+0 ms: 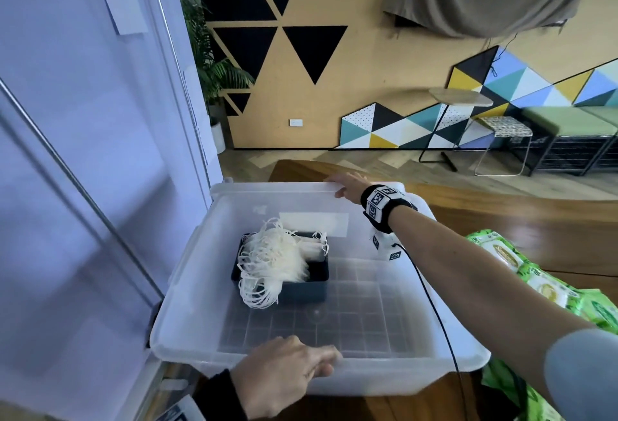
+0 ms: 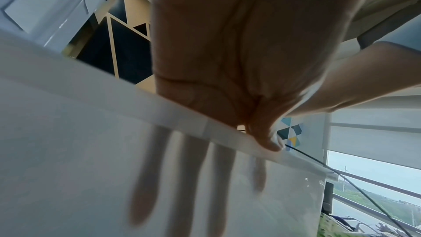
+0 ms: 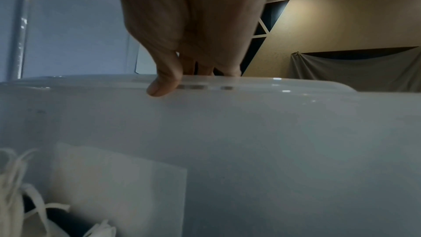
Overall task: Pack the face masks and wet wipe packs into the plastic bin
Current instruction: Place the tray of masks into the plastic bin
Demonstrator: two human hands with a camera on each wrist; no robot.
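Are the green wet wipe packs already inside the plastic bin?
No, the wet wipe packs lie on the table outside the plastic bin.

Wet wipe packs cut off right

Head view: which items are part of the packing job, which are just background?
Job:
plastic bin, gripped at near rim by left hand and far rim by right hand
face masks in dark tray inside the bin
wet wipe packs beside it

Background:
potted plant
side table
wire stool
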